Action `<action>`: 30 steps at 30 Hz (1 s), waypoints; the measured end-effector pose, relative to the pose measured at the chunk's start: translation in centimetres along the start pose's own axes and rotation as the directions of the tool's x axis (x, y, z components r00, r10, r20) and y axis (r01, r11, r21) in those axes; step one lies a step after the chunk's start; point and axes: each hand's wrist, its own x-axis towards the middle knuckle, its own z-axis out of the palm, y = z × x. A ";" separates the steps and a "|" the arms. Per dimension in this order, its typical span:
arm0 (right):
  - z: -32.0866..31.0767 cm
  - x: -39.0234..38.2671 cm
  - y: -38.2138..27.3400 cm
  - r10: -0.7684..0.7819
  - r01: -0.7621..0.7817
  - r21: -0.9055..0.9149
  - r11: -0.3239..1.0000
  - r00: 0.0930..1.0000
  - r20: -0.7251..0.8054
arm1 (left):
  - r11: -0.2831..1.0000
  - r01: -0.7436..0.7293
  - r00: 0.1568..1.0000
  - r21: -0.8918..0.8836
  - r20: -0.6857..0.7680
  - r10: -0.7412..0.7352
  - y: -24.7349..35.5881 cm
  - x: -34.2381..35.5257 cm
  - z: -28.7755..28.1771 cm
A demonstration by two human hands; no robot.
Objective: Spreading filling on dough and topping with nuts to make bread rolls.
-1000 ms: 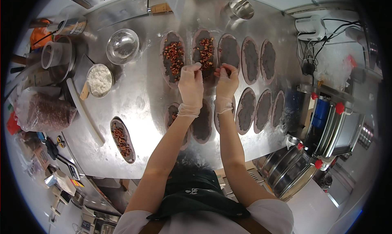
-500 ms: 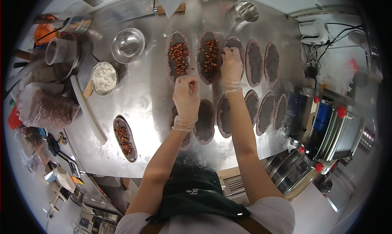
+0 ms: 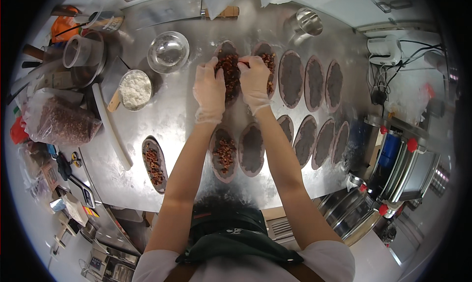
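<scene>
My two hands, in clear thin gloves, are at the far-left oval of grey-brown dough [image 3: 227, 96], which bears red and brown chopped fruit-and-nut-like topping. My left hand [image 3: 209, 89] curls at its left edge, thumb and forefinger bent close together. At the right edge my right hand [image 3: 255, 85] has its fingertips pinched over the topping. What either pinch holds, if anything, is hidden. Right beside it, a second topped oval [image 3: 268, 60] is partly covered by my right hand. Closer to me lie another topped oval [image 3: 224, 154] and, apart at the left, a smaller one [image 3: 155, 164].
Several plain dough ovals [image 3: 291, 80] lie in two rows to the right. On the left are a bowl of white powder [image 3: 135, 89], a clear bowl [image 3: 168, 52], a pale curved strip [image 3: 110, 127] and a bagged brown ingredient [image 3: 66, 119]. A metal cup [image 3: 309, 22] stands far right; a roller machine [image 3: 393, 154] is at right.
My right hand has moved left from the third oval to the first. My left hand has moved farther away, along the first oval's left edge, uncovering the near topped oval. The view has shifted slightly.
</scene>
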 end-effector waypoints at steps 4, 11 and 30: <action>1.8 1.0 -0.2 -0.013 0.013 -0.015 1.000 1.000 -0.020 | 0.988 -0.143 0.990 0.059 0.007 0.143 -0.4 2.4 0.7; 2.4 2.5 -1.3 -0.031 0.032 0.083 0.996 0.999 -0.018 | 0.988 -0.104 0.994 -0.113 -0.034 0.101 -1.2 4.3 1.8; 0.0 0.9 -0.5 0.363 -0.407 0.385 0.828 0.913 0.184 | 0.989 -0.042 0.998 -0.143 0.034 0.047 -1.0 2.7 0.2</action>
